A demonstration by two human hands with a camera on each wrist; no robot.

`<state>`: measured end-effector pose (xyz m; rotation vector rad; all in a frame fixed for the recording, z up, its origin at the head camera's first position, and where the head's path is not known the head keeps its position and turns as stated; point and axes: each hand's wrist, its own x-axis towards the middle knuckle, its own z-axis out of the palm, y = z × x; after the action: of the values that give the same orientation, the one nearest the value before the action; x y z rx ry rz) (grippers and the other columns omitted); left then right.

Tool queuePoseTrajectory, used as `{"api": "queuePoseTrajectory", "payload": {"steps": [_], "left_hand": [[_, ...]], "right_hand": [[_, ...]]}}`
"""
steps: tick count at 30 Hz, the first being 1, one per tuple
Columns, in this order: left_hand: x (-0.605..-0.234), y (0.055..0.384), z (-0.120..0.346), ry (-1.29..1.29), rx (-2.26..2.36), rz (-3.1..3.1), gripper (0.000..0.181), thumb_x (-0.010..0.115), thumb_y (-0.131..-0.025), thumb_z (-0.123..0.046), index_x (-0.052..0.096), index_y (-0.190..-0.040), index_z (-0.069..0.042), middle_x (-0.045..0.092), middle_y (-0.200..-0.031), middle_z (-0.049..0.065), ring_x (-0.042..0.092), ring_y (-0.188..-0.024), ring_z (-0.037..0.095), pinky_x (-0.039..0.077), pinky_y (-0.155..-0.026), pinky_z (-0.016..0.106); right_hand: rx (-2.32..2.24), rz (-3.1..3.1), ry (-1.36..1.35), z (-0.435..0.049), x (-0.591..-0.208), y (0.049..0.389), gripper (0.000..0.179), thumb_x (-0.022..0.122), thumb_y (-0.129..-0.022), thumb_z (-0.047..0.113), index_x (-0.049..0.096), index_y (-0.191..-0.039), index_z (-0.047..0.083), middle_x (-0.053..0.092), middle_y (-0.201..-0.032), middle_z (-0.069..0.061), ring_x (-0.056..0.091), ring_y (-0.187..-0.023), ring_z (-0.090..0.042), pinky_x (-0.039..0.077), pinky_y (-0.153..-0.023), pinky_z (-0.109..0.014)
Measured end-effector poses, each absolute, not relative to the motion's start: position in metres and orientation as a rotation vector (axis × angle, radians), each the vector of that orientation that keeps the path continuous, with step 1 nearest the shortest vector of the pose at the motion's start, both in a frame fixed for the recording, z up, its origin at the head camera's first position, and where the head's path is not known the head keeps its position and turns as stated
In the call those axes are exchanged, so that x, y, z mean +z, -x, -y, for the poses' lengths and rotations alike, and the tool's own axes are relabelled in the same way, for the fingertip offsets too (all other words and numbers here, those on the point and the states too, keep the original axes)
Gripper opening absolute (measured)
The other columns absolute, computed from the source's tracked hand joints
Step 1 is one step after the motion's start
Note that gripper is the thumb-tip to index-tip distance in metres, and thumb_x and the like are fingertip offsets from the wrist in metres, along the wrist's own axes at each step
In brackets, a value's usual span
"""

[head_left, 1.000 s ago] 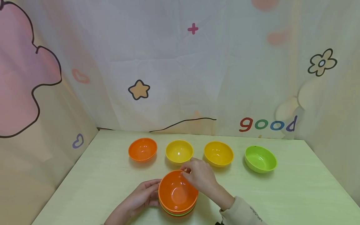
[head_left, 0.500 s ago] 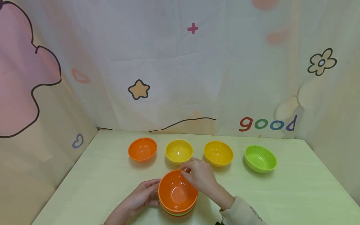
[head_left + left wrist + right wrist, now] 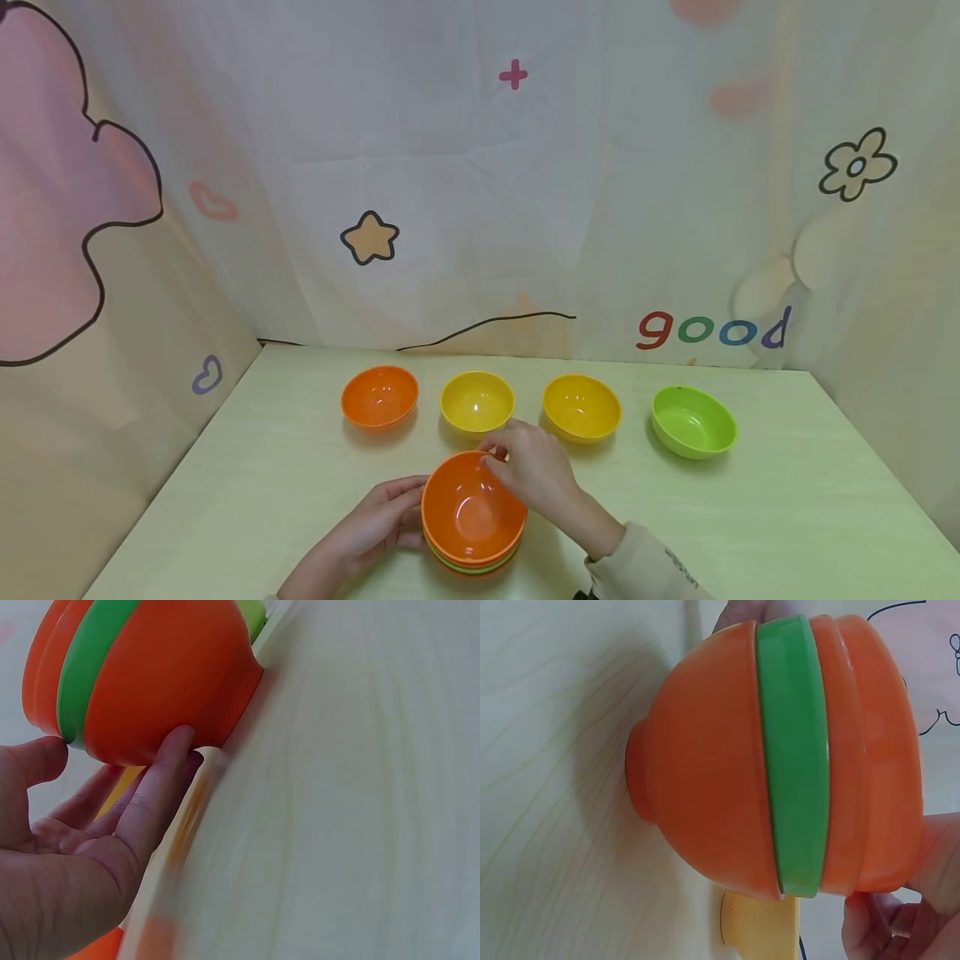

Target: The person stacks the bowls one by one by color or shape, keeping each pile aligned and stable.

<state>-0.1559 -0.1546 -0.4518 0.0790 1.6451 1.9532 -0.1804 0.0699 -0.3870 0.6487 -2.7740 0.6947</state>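
Observation:
A stack of nested bowls (image 3: 475,512) stands upright on the table near its front. In the right wrist view an orange bowl (image 3: 705,757) forms the bottom, a green bowl (image 3: 793,757) sits in it, and orange bowls (image 3: 885,757) lie above. My right hand (image 3: 536,467) pinches the far right rim of the top orange bowl between thumb and fingers. On the left side, my left hand (image 3: 378,521) touches the stack. Its fairly straight fingers (image 3: 154,799) rest against the bottom bowl's outer wall, and the thumb meets the rims near the green bowl.
Behind the stack runs a row of single bowls: an orange bowl (image 3: 380,398), a yellow bowl (image 3: 477,403), a second yellow bowl (image 3: 582,408) and a light green bowl (image 3: 693,423). A printed cloth (image 3: 450,192) hangs behind and beside the pale wooden table (image 3: 247,467).

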Motion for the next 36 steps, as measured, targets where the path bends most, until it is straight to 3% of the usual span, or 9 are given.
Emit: {"api": "queuePoseTrajectory", "payload": {"steps": [10,19,26,36], "left_hand": [[-0.452,0.157,0.154,-0.071,1.946,-1.657,0.058,0.053,-0.093,-0.033,0.039,-0.136,0.004,0.058,-0.123,0.013,0.065,-0.093,0.019,0.055,-0.078,0.035],[-0.452,0.156,0.154,-0.079,1.954,-1.669,0.058,0.054,-0.093,-0.033,0.04,-0.135,0.004,0.059,-0.122,0.012,0.065,-0.091,0.019,0.055,-0.077,0.035],[-0.451,0.155,0.154,-0.075,1.953,-1.662,0.058,0.054,-0.092,-0.033,0.041,-0.135,0.003,0.059,-0.123,0.012,0.065,-0.092,0.019,0.055,-0.077,0.035],[-0.451,0.155,0.154,-0.093,1.959,-1.652,0.055,0.053,-0.093,-0.033,0.042,-0.134,0.003,0.059,-0.123,0.011,0.064,-0.094,0.019,0.055,-0.078,0.036]], "right_hand": [[0.757,2.812,-0.648,-0.074,-0.385,0.179,0.009,0.068,-0.081,0.024,0.073,-0.089,0.02,0.061,-0.077,0.008,0.047,-0.061,-0.005,0.039,-0.052,-0.015],[0.95,2.796,-0.597,-0.085,-0.391,0.184,0.017,0.058,-0.091,0.024,0.071,-0.097,0.015,0.065,-0.083,0.006,0.053,-0.069,-0.007,0.045,-0.059,-0.018],[1.224,2.835,-0.59,-0.095,-0.397,0.183,0.029,0.051,-0.094,0.033,0.066,-0.109,0.012,0.067,-0.102,-0.002,0.06,-0.083,-0.016,0.053,-0.069,-0.026],[1.888,2.809,-0.519,-0.11,-0.41,0.181,0.043,0.044,-0.097,0.034,0.052,-0.129,0.006,0.055,-0.122,-0.017,0.06,-0.098,-0.025,0.056,-0.068,-0.03]]}}
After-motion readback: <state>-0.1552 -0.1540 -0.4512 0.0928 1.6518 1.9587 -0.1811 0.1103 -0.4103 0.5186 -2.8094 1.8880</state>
